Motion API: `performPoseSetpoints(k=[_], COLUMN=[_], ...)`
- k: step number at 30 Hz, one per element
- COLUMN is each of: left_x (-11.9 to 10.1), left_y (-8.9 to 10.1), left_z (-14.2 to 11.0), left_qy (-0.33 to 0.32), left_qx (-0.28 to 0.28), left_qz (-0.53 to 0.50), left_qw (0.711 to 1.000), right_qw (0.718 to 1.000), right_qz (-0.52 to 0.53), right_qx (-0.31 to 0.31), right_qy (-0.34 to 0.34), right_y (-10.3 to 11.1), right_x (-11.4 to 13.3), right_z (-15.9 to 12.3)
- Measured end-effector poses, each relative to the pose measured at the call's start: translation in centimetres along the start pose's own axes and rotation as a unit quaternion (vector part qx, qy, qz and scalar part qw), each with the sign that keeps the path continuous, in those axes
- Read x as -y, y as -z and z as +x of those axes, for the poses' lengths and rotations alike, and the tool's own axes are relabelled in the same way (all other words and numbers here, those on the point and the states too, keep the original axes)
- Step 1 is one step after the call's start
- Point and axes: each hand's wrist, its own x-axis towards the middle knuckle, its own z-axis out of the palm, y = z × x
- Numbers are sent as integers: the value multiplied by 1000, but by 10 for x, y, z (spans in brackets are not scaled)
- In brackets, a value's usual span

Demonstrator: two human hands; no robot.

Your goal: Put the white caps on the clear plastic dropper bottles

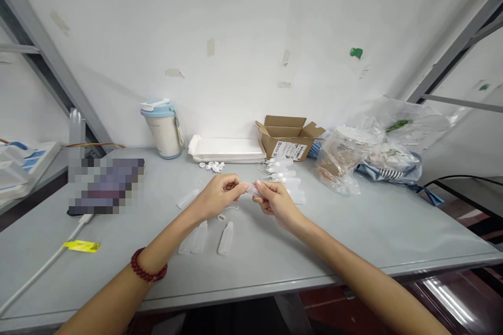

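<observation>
Both hands meet over the middle of the table around a small translucent plastic bottle (251,189). My left hand (220,194) pinches one end of it, and my right hand (275,200) grips the other end with thumb and fingers. Below my hands lie a loose bottle (226,239) and a pair of similar bottles (199,236). Another bottle (187,199) is just left of my left hand. A white ring with a strap (222,217) rests beneath my fingers. Beyond them is a pile of white caps (214,166). Several bottles with cords (282,174) lie behind my right hand.
At the back stand a cup with a blue lid (163,128), a stack of white trays (230,150) and an open cardboard box (288,138). Plastic bags (346,154) lie at the right. A phone-like device (108,186) with a white cable (47,261) is at the left.
</observation>
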Motion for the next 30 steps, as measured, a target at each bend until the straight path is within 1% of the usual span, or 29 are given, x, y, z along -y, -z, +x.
performPoseSetpoints(k=[2,4,5,6,8,10,13,14,15,16,18,19,21,23,26,30], left_x=[0,2,2,3,4,6,9,11,12,12,11,9,5,2,4,15], left_y=[0,0,-1,-1,-3,-3,6,12,18,26,40,46,54,56,55,49], left_z=[0,0,0,1,3,6,9,9,8,7,4,2,-2,-4,-5,-3], left_qy=[9,8,4,1,-4,10,67,87,100,111,118,121,128,133,142,137], left_qx=[9,21,26,27,19,3,-22,-24,-13,5,79,110,152,189,243,272], left_qz=[8,10,13,17,19,2,-41,-44,-37,-18,32,46,65,81,114,170], left_qw=[1000,1000,1000,999,1000,1000,997,995,994,994,989,986,978,970,953,937], right_qw=[997,996,998,1000,993,966,898,873,853,841,834,834,837,842,842,831], right_qz=[50,48,29,-1,-86,-187,-312,-337,-351,-357,-348,-344,-346,-359,-398,-443], right_qx=[29,31,17,-6,-60,-109,-183,-213,-243,-267,-313,-325,-321,-309,-293,-271], right_qy=[-52,-67,-55,-31,48,138,251,282,301,305,294,286,276,258,216,197], right_y=[2,3,3,3,4,7,23,30,39,49,67,76,91,101,108,108], right_x=[2,3,2,1,-1,-2,2,5,7,9,12,12,10,6,1,-2], right_z=[1,3,4,5,7,9,10,11,12,13,16,18,23,27,31,32])
